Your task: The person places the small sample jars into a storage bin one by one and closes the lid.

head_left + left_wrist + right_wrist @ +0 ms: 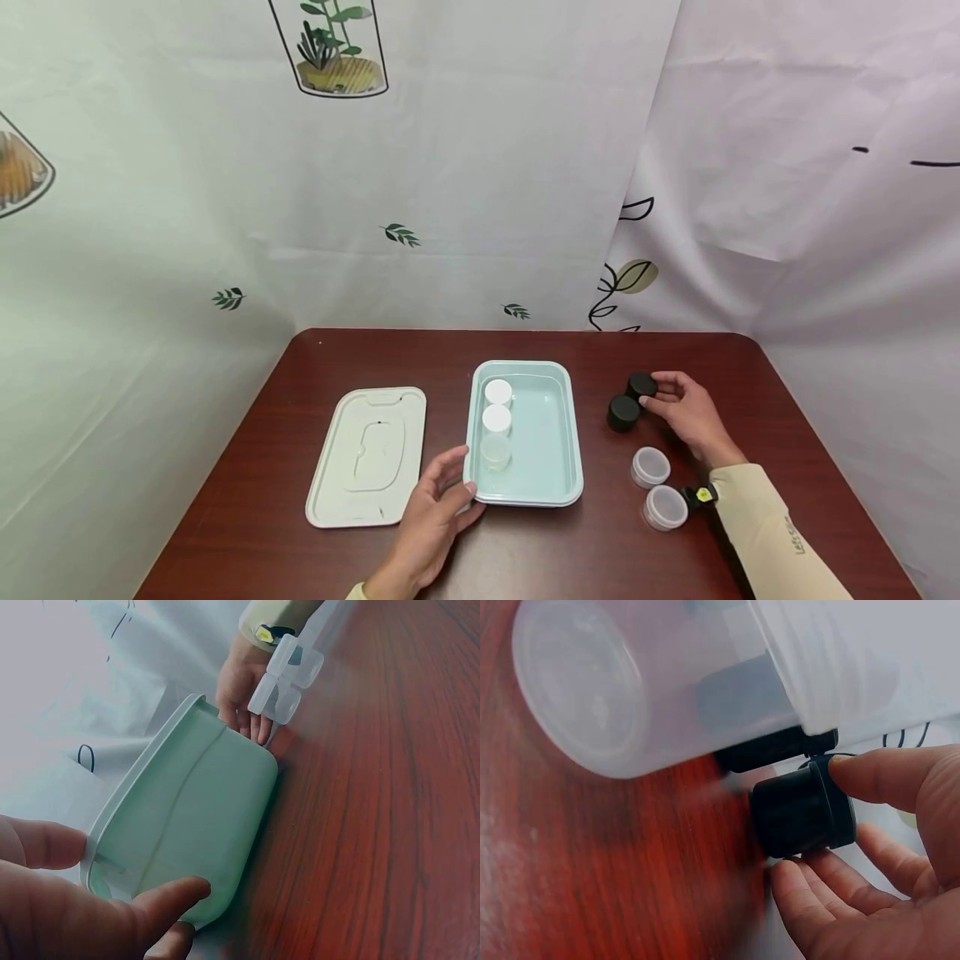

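A pale green plastic tub stands on the table, its deep side wall visible in the left wrist view. My left hand holds its near left corner, digits spread along the rim and wall. Inside, along the left side, are two white round jars and a translucent one in a row. On the right, my right hand grips the farther black jar, thumb at its lid edge and fingers around its side. A second black jar stands right beside it.
Two clear round jars stand nearer me, beside the right wrist; one blocks part of the right wrist view. A white rectangular lid lies left of the tub. Printed cloth hangs behind the dark red table.
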Available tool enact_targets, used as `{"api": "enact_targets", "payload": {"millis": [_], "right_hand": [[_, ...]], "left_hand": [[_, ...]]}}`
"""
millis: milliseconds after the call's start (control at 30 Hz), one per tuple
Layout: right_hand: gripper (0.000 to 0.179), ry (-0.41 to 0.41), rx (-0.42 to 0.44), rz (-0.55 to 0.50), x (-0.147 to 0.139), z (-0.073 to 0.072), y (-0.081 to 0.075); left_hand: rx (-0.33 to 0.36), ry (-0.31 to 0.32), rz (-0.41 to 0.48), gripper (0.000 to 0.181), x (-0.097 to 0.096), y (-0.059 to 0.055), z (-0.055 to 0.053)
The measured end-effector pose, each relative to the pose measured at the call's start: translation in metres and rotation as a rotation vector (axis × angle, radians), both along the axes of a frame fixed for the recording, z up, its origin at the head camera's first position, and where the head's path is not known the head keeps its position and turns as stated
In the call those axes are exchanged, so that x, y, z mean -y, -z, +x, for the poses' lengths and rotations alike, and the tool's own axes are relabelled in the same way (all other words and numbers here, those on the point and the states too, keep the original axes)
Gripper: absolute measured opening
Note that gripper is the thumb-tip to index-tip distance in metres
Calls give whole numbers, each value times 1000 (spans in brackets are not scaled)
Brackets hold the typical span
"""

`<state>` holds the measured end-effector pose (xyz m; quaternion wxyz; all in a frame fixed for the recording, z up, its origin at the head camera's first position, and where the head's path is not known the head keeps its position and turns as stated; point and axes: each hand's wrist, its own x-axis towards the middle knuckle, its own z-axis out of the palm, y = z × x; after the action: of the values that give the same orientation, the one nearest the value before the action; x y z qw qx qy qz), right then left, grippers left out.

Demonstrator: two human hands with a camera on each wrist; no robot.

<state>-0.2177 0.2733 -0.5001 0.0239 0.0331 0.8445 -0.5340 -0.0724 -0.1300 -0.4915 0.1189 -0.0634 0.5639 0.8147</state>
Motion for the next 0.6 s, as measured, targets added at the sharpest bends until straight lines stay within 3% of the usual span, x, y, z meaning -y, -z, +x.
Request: {"api": "enact_targets", "payload": {"millis": [600], "right_hand": [[69, -11, 17, 4, -1, -1, 2]], "left_hand": [[11, 2, -13, 63, 0, 1, -2]]}}
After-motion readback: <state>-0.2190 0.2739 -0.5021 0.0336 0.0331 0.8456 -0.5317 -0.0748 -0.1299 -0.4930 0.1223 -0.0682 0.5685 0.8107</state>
